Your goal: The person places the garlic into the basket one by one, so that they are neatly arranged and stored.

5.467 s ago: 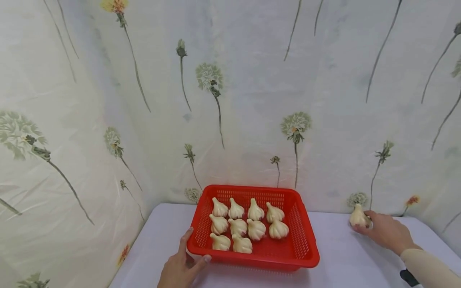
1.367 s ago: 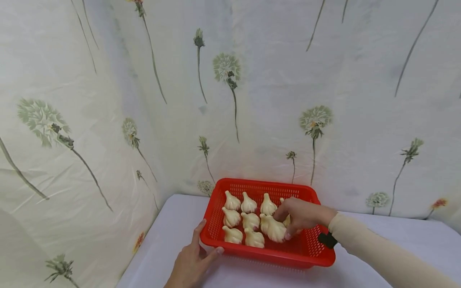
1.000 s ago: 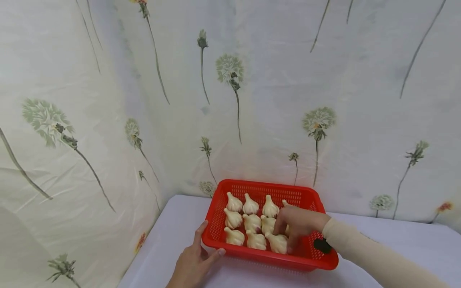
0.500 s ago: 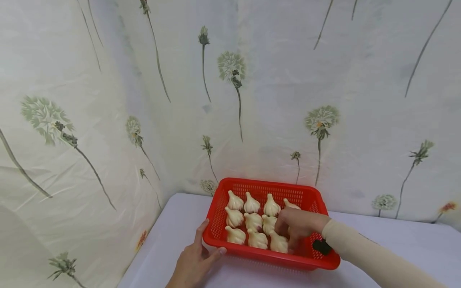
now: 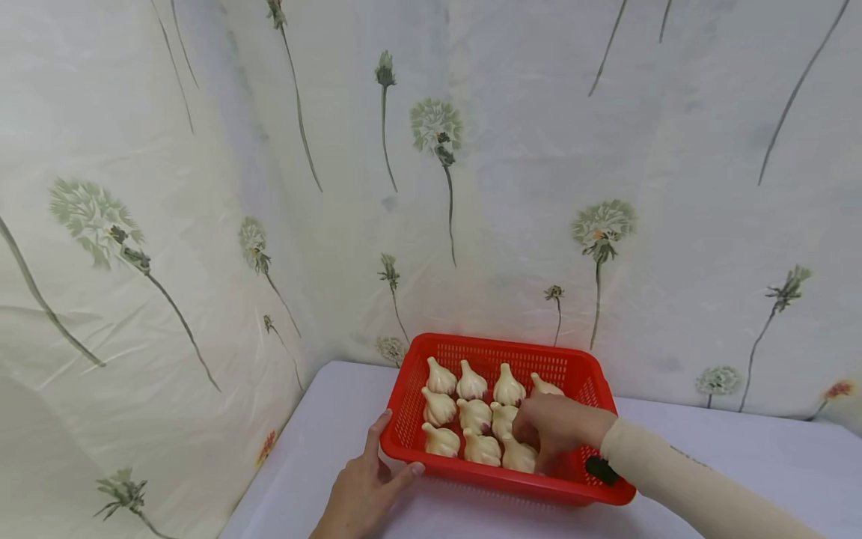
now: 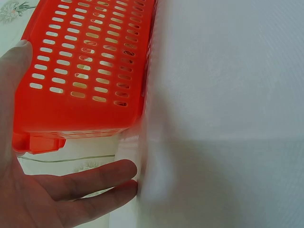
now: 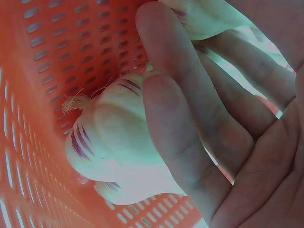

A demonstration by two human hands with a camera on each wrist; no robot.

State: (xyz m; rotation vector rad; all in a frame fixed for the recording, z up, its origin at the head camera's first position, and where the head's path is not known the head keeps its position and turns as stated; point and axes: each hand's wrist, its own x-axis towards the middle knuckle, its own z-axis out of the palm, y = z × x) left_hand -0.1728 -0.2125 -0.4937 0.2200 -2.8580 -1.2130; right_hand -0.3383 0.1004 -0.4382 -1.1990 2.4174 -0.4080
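Observation:
In the head view, cream garlic bulbs (image 5: 474,416) stand in rows inside a red plastic basket (image 5: 498,483). My right hand (image 5: 555,427) reaches into the basket's right part, its thumb and forefinger pinching the garlic bulb (image 5: 518,454) at the front row's right end. The right wrist view shows the outer fingers (image 7: 166,123) fairly straight beside another garlic bulb (image 7: 123,137) with purple streaks and dry roots. At the basket's front left corner, my left hand (image 5: 360,490) touches the rim with straight thumb and forefinger. Its other fingers (image 6: 90,183) extend below the basket in the left wrist view.
The basket stands on a white-covered table (image 5: 727,457), close to the back edge. Behind and to the left hangs a pale curtain (image 5: 498,187) printed with dandelions. A dark band (image 5: 601,470) sits at my right wrist, beside the basket's right wall.
My right hand has carried a garlic bulb from the table's right side into the basket and lowered it into the front row. It shifts only slightly lately. The left hand stays at the corner.

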